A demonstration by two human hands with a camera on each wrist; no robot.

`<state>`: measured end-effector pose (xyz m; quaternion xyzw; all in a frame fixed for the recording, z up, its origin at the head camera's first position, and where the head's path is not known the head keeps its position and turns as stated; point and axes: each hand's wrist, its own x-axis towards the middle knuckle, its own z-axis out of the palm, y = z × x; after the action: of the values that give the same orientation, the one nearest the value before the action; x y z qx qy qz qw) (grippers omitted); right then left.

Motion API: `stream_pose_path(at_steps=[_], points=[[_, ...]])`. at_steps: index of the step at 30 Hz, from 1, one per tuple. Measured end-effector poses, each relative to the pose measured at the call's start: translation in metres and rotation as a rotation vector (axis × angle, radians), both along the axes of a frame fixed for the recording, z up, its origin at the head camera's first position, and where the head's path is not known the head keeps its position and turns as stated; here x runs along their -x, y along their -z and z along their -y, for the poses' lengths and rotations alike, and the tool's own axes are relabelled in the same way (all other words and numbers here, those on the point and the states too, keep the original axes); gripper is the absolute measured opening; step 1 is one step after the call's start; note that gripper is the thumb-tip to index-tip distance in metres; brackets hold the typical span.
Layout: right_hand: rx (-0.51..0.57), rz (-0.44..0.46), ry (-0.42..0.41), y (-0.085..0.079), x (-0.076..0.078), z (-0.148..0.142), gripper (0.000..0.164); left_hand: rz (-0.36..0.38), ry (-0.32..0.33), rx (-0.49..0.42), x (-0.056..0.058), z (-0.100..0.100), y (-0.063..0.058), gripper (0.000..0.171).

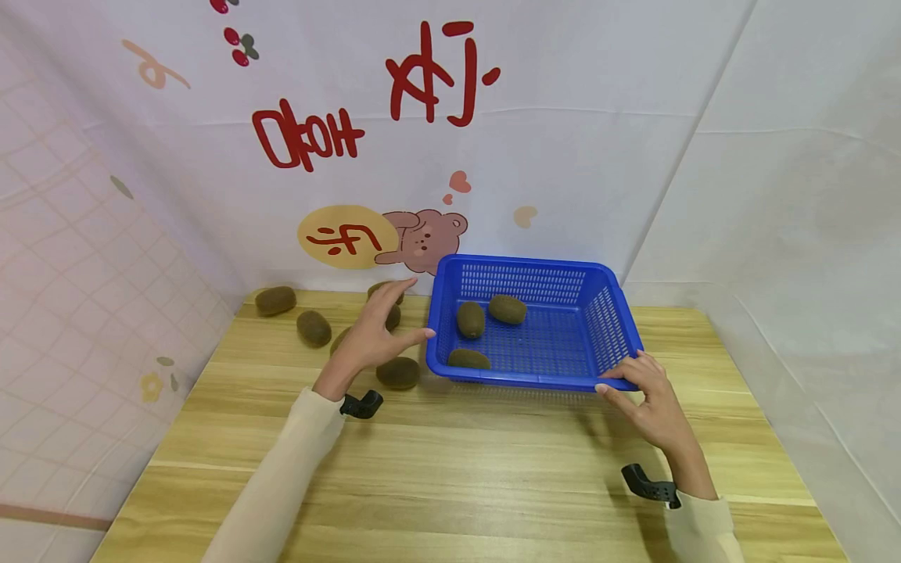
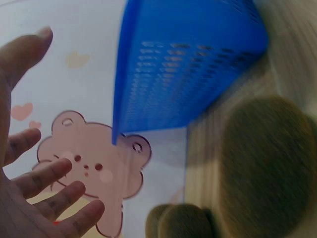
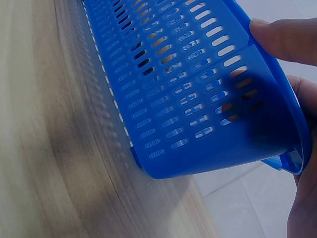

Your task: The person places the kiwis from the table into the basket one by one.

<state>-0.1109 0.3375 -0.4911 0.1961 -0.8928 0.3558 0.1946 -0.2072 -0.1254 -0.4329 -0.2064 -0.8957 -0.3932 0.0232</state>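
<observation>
A blue plastic basket (image 1: 521, 379) with slotted walls stands at the back of the table. My right hand (image 1: 655, 410) grips its near right corner, thumb on the outside and fingers over the rim, as the right wrist view also shows. Inside the basket lie three brown kiwis: an upright-lying one (image 1: 471, 320), one beside it (image 1: 507, 310) and one by the near wall (image 1: 469, 359). My left hand (image 1: 373, 332) hovers with spread fingers just left of the basket, holding nothing. Beneath and around it are loose kiwis, including a near one (image 1: 398, 374); the hand partly hides several.
Farther left on the wooden table (image 1: 493, 469) lie two more kiwis, one by the back edge (image 1: 275, 301) and one nearer (image 1: 313, 328). A white printed cloth (image 1: 563, 156) hangs behind and along both sides. Each wrist wears a black camera mount.
</observation>
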Motion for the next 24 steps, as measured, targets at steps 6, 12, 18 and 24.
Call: stream_pose_path(at_steps=[6, 12, 18, 24], points=[[-0.004, -0.013, -0.007, -0.001, 0.000, 0.000, 0.030, 0.001, 0.040, 0.042, -0.009, 0.015, 0.012, 0.099], [-0.005, -0.012, -0.001, 0.000, 0.000, -0.001, 0.032, 0.035, 0.072, 0.102, -0.017, 0.026, 0.026, 0.103], [0.000, -0.008, -0.004, 0.001, 0.000, -0.001, 0.031, 0.094, 0.114, 0.122, -0.024, 0.031, 0.042, 0.101], [0.000, -0.006, -0.008, 0.001, 0.001, -0.001, 0.030, 0.100, 0.135, 0.116, -0.030, 0.032, 0.056, 0.100]])
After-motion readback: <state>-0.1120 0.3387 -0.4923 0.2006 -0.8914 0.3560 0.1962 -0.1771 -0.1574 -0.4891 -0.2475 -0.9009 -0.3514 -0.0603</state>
